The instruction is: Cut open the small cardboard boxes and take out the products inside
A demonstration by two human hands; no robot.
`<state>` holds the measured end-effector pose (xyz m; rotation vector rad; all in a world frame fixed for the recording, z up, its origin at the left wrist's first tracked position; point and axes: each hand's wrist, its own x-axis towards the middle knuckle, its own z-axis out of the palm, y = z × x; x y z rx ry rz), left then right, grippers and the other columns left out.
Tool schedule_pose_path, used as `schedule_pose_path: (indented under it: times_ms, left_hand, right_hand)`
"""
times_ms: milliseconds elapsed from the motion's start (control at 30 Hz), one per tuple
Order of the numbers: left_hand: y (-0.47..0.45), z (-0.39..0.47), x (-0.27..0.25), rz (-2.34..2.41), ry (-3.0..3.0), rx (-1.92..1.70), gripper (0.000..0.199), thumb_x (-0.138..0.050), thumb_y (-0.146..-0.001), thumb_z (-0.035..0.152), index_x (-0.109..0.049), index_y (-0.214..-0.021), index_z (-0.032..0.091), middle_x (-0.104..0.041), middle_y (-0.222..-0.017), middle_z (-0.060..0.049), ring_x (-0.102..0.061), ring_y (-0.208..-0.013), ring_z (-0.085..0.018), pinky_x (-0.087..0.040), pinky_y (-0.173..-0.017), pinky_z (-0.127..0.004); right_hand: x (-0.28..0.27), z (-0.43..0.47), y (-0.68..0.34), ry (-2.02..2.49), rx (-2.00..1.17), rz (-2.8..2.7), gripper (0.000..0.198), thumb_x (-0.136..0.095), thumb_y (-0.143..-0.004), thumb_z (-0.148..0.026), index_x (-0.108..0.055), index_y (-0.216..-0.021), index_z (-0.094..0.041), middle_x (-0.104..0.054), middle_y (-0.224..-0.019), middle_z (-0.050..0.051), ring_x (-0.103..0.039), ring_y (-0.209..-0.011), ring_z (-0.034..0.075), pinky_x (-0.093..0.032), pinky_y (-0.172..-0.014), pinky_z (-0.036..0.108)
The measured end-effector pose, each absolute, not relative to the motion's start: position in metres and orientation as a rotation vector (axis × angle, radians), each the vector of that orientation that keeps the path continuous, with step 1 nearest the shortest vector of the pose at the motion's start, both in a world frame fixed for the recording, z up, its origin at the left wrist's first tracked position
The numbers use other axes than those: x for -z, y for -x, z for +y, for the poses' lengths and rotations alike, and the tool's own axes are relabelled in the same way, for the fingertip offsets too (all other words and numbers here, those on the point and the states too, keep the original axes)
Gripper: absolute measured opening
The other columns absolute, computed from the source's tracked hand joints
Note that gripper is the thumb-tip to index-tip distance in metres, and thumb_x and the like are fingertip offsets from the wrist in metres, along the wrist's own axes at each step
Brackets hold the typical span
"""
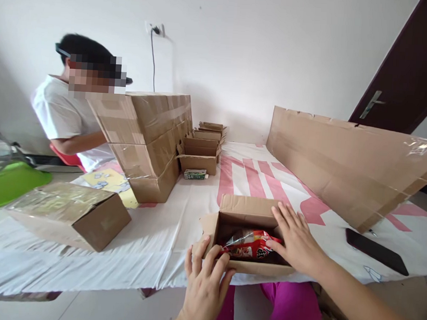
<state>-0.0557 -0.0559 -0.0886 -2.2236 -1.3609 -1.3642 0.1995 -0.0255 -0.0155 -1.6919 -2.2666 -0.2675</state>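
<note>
An open cardboard box (248, 206) sits at the table's front edge before me, its back flap raised. Inside lies a red snack packet (253, 244) with a partly clear wrapper. My left hand (206, 280) is bent over the box's front left corner, fingers over the rim and thumb against the front wall. Across the right end stretches my right hand (297, 237), its fingers extended over the back right edge. Its thumb reaches inward onto the packet. The right end of the packet is partly hidden by this hand.
Taped boxes (156, 142) are stacked left of centre, with another closed box (72, 214) nearer. Open boxes (199, 161) line up behind a small green carton (195, 174). A cardboard panel (343, 163) and a phone (376, 251) are right. Another person (71, 112) sits left.
</note>
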Motion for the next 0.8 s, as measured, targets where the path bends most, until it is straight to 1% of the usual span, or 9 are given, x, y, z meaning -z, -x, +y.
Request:
schedule_pose_path:
  times_ms: [100,200,300,400,567,633,700,767,800]
  left_hand:
    - [0.056,-0.062,0.096,-1.372,2.219,1.399,0.011,-0.057,-0.092,0.025,-0.065,-0.099,0.023,-0.067,-0.108,-0.006,-0.042,-0.132,-0.032,-0.020,-0.116,-0.054]
    - [0.056,-0.066,0.100,-1.366,2.208,1.385,0.012,-0.057,-0.091,0.022,-0.065,-0.098,0.024,-0.067,-0.108,-0.006,-0.041,-0.134,-0.031,-0.020,-0.117,-0.052]
    - [0.055,-0.068,0.100,-1.392,2.213,1.380,0.013,-0.056,-0.091,0.021,-0.065,-0.099,0.024,-0.067,-0.110,-0.006,-0.040,-0.134,-0.031,-0.020,-0.117,-0.053]
    - [0.054,-0.068,0.100,-1.415,2.223,1.369,0.015,-0.055,-0.090,0.020,-0.065,-0.101,0.024,-0.067,-0.112,-0.006,-0.039,-0.136,-0.031,-0.021,-0.116,-0.053]
    - [0.057,-0.070,0.097,-1.403,2.257,1.322,0.021,-0.053,-0.090,0.020,-0.064,-0.108,0.024,-0.064,-0.117,-0.007,-0.036,-0.138,-0.031,-0.025,-0.114,-0.053]
    - [0.059,-0.071,0.095,-1.385,2.294,1.270,0.025,-0.052,-0.090,0.018,-0.063,-0.112,0.024,-0.063,-0.119,-0.008,-0.034,-0.140,-0.032,-0.028,-0.112,-0.052]
    - [0.061,-0.071,0.094,-1.367,2.322,1.230,0.030,-0.051,-0.089,0.014,-0.062,-0.115,0.024,-0.063,-0.118,-0.007,-0.034,-0.139,-0.031,-0.029,-0.111,-0.052]
    - [0.063,-0.069,0.092,-1.369,2.324,1.243,0.031,-0.049,-0.090,0.012,-0.062,-0.115,0.025,-0.064,-0.116,-0.007,-0.036,-0.138,-0.031,-0.028,-0.111,-0.054]
    - [0.064,-0.067,0.091,-1.378,2.317,1.267,0.030,-0.048,-0.090,0.011,-0.063,-0.112,0.025,-0.064,-0.115,-0.007,-0.037,-0.137,-0.031,-0.028,-0.112,-0.056]
  right_hand:
    - [0.016,-0.024,-0.215,1.650,0.047,-2.297,0.065,-0.052,-0.091,-0.053,-0.038,-0.145,-0.019,-0.054,-0.137,0.017,-0.053,-0.124,0.031,-0.047,-0.100,0.050]
    - [0.014,-0.026,-0.211,1.574,0.206,-2.241,0.053,-0.055,-0.090,-0.053,-0.053,-0.131,-0.020,-0.063,-0.115,0.014,-0.058,-0.111,0.032,-0.048,-0.095,0.055]
    - [0.014,-0.028,-0.199,1.366,0.425,-2.274,0.045,-0.061,-0.089,-0.042,-0.056,-0.128,-0.021,-0.061,-0.122,0.014,-0.051,-0.122,0.035,-0.041,-0.103,0.059]
    - [0.015,-0.029,-0.188,1.177,0.280,-2.515,0.042,-0.064,-0.086,-0.025,-0.057,-0.127,-0.023,-0.063,-0.124,0.010,-0.056,-0.118,0.028,-0.049,-0.099,0.047]
    - [0.017,-0.024,-0.175,1.417,0.140,-2.608,0.068,-0.075,-0.067,-0.013,-0.054,-0.132,-0.020,-0.058,-0.135,0.012,-0.061,-0.110,0.032,-0.054,-0.089,0.048]
    - [0.019,-0.021,-0.173,1.452,0.157,-2.626,0.053,-0.066,-0.072,-0.006,-0.060,-0.122,-0.021,-0.065,-0.122,0.009,-0.065,-0.098,0.027,-0.055,-0.081,0.042]
    - [0.020,-0.019,-0.173,1.441,0.205,-2.645,0.030,-0.052,-0.081,-0.003,-0.067,-0.099,-0.022,-0.069,-0.096,0.004,-0.066,-0.082,0.022,-0.053,-0.071,0.035]
    - [0.020,-0.019,-0.174,1.371,0.267,-2.608,0.031,-0.042,-0.087,-0.004,-0.066,-0.081,-0.022,-0.065,-0.078,0.003,-0.063,-0.072,0.020,-0.050,-0.065,0.033]
    - [0.018,-0.019,-0.176,1.320,0.283,-2.546,0.033,-0.039,-0.090,-0.006,-0.065,-0.079,-0.022,-0.065,-0.076,0.003,-0.063,-0.071,0.019,-0.049,-0.064,0.033]
